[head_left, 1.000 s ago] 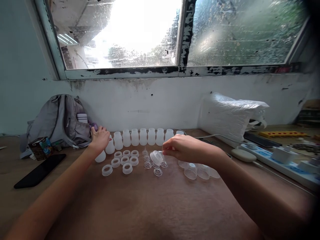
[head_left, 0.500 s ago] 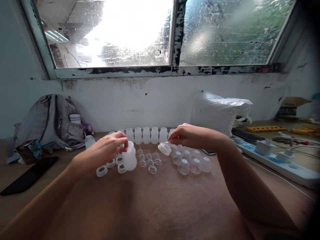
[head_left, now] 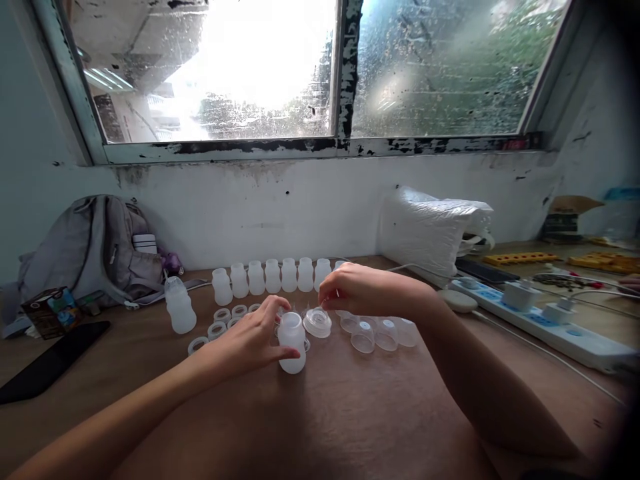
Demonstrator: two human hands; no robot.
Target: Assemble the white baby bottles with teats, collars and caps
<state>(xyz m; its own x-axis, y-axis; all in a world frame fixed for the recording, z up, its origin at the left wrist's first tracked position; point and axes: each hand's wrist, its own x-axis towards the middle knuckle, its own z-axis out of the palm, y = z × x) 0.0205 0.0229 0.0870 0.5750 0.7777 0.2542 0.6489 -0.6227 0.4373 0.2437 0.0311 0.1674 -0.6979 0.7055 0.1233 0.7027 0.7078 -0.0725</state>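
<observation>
My left hand [head_left: 257, 333] is wrapped round a frosted baby bottle [head_left: 292, 357], thumb in front and fingers at its far side. The bottle is upright with its open neck facing up. Just right of the neck, my right hand [head_left: 340, 288] pinches a clear screw ring [head_left: 318, 323], which seems to have a nipple in it. Clear nipples [head_left: 306, 309] lie behind, mostly hidden by my hands. Loose white rings [head_left: 217, 330] are grouped left of the bottle, partly behind my left forearm. Several clear dome caps [head_left: 363, 338] stand to the right.
Frosted bottles [head_left: 256, 277] line the back near the wall. One taller bottle [head_left: 180, 307] stands apart at left, before a grey backpack [head_left: 100, 247]. A black phone-like slab [head_left: 50, 363] lies at far left. On the right are a white padded bag [head_left: 425, 230] and a power strip [head_left: 540, 320].
My left hand has brought the bottle right and nearer to me, from over the rings. The screw ring in my right hand has moved slightly left and lower, close beside the bottle neck.
</observation>
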